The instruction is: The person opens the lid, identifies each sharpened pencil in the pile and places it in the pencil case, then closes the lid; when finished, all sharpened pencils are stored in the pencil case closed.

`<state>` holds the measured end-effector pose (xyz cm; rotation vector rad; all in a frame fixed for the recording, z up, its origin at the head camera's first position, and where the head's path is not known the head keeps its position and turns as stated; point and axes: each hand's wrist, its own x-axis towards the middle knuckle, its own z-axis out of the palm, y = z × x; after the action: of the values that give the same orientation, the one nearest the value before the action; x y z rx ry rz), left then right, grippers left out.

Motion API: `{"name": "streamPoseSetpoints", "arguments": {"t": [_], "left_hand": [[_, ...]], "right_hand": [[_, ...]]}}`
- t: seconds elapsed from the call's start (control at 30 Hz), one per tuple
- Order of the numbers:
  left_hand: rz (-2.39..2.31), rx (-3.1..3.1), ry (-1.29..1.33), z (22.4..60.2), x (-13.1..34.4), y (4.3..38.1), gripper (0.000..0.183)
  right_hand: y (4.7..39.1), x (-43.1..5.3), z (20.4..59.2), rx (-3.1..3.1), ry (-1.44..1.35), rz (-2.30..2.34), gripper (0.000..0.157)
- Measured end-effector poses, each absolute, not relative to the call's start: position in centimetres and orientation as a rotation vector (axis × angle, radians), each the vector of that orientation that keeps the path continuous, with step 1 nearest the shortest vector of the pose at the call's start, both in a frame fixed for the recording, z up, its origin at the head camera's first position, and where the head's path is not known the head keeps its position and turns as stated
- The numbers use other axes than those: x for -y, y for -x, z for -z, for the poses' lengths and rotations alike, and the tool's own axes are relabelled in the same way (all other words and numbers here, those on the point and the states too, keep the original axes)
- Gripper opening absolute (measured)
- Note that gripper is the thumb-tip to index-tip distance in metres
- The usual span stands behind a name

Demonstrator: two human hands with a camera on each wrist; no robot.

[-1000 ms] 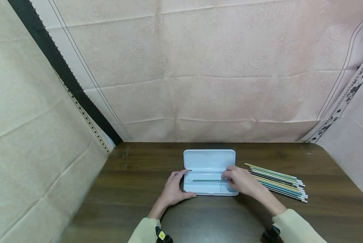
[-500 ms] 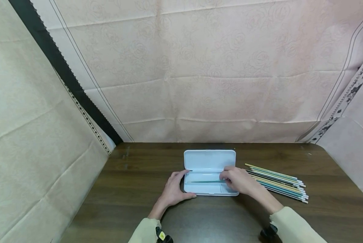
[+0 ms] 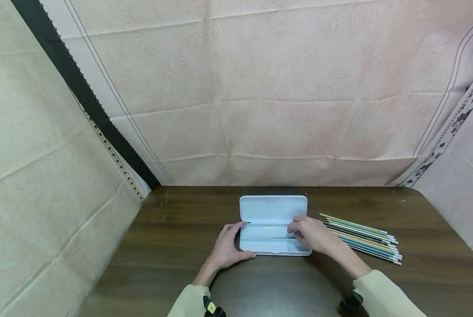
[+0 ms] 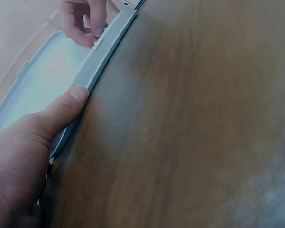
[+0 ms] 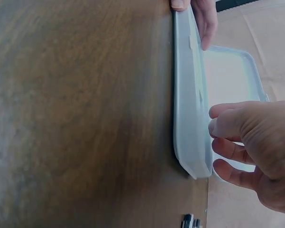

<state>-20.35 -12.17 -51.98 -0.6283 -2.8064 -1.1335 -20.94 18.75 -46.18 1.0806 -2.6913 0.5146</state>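
Note:
An open light-blue pencil case (image 3: 273, 247) lies on the table with its lid raised at the back. My left hand (image 3: 229, 247) grips its left end, thumb (image 4: 78, 94) on the front wall and fingers at the back by the hinge. Over the right part of the tray is my right hand (image 3: 309, 233). Its thumb and forefinger are close together and the other fingers loosely bent, with nothing showing between them in the right wrist view. A thin teal pencil (image 3: 265, 238) lies low along the tray's divider, its right end hidden by the right hand.
To the right of the case, a bundle of yellow, teal and dark pencils (image 3: 364, 240) with white ends lies slantwise on the brown wooden table (image 3: 276, 286). Pale patterned cloth (image 3: 284, 110) hangs behind the table and along both sides.
The teal pencil, at first raised in the right hand, has tilted and come down along the divider. The right hand has shifted only slightly; the left hand stays on the case.

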Motion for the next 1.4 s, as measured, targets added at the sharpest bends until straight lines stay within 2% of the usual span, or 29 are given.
{"name": "streamPoseSetpoints", "arguments": {"t": [0.37, 0.8, 1.4], "left_hand": [[1.147, 2.807, 0.626, 51.9, 12.1, 20.4, 0.089], [1.140, 2.811, 0.621, 52.0, 12.2, 20.4, 0.090], [1.138, 2.813, 0.626, 52.0, 12.1, 20.3, 0.089]], "right_hand": [[19.7, -24.0, 45.2, 2.729, -0.820, -0.667, 0.023], [17.5, -29.8, 46.7, 2.484, -0.841, -0.621, 0.029], [15.1, -34.9, 47.8, 2.519, -0.683, -0.563, 0.033]]}}
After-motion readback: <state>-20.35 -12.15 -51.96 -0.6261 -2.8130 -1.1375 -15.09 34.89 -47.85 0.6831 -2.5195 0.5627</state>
